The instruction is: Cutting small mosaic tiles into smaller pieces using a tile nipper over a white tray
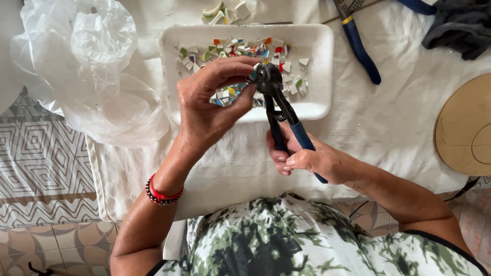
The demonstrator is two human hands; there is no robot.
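L hand: the left hand (212, 105) is raised over the near edge of the tray, palm twd the camera, thumb and fingers curled in narrow; fingertips pinch at a small tile bit right at the nipper head. The bit itself is too small and hidden to tell colour.
R hand: the right hand (302, 159) sits nearer the body, just right of and below the L hand, fist wrapped tight round both blue handles of the tile nippers (279, 105).
Nippers: dark metal head up at the L fingertips, handles slanting down-right into the R fist; one handle end sticks out past the R hand. Can't tell how far the head is closed.
Tray: white rectangular tray (319, 61) just beyond both hands, on the cloth; holds the tile chips (240, 48), white w/ green, red, blue, orange bits, partly hidden behind the L hand.
Wrist: red and black bead bracelet (162, 193) on the L wrist.
Left of L hand: crumpled clear plastic bag (92, 66), partly off the cloth edge.
Beyond R hand: blue-handled pliers (360, 48) right of the tray, well apart from the hands; dark cloth (460, 25) at the far right corner.
Right of R hand: round wooden board (465, 128), cut off by the frame edge.
Surface: white cloth (399, 117) under all of it.
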